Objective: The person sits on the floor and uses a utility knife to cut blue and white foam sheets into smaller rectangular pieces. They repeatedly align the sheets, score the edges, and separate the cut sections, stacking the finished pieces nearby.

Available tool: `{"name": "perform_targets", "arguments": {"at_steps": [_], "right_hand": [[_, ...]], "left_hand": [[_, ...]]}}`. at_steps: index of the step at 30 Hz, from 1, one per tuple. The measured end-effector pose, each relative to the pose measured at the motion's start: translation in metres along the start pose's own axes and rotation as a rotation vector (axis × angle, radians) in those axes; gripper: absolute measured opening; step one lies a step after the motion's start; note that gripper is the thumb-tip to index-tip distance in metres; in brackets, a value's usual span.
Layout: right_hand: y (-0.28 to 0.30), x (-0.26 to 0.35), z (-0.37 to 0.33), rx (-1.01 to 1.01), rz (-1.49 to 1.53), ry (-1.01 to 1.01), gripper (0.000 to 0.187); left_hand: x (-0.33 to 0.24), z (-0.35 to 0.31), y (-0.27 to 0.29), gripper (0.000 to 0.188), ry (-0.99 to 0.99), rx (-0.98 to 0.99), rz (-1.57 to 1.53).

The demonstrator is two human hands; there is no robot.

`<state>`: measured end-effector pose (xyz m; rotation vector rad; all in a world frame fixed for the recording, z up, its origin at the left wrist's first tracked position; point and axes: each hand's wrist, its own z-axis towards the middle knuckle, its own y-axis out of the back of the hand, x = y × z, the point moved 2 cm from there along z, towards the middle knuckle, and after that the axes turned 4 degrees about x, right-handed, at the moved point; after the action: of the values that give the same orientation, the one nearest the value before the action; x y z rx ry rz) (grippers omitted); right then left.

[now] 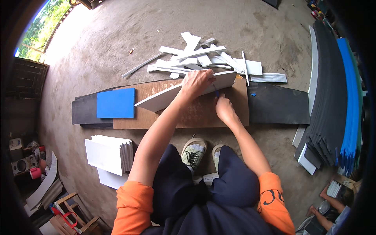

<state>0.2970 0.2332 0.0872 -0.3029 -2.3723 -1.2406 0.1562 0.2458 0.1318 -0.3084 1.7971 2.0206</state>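
My left hand [197,83] grips the upper edge of a white foam-like board [166,97], fingers bent over it. The board stands tilted on a brown wooden board [188,113] that lies across the floor before my feet. Closed round a small blue-handled knife [217,93], my right hand [225,108] is just right of and below my left hand. The knife's thin tip points up at the white board's face; whether it touches is too small to tell. A flat blue sheet [116,103] rests on the wooden board's left end.
White offcut strips [192,49] lie heaped beyond the board. Black sheets [279,97] extend at both ends. A stack of white boards [103,154] stands near left. Long black and blue sheets [327,98] line the right. Another person's arm [323,219] shows at lower right.
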Motion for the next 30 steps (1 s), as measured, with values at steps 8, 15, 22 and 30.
{"name": "perform_targets", "arguments": {"at_steps": [8, 15, 22, 30], "right_hand": [[-0.002, 0.002, 0.016, -0.029, -0.002, 0.023, 0.027], [-0.025, -0.012, 0.047, 0.043, -0.050, -0.016, 0.029], [-0.021, -0.015, 0.033, 0.046, -0.039, 0.067, 0.030], [-0.024, -0.012, 0.032, 0.096, -0.060, -0.038, 0.030]], "left_hand": [[0.004, 0.010, 0.003, 0.023, -0.013, 0.012, -0.019], [-0.002, 0.007, -0.002, 0.022, -0.022, 0.058, 0.007], [0.005, 0.012, -0.002, 0.025, 0.073, 0.090, 0.052], [0.009, 0.011, -0.006, 0.024, 0.008, 0.058, 0.038]]}}
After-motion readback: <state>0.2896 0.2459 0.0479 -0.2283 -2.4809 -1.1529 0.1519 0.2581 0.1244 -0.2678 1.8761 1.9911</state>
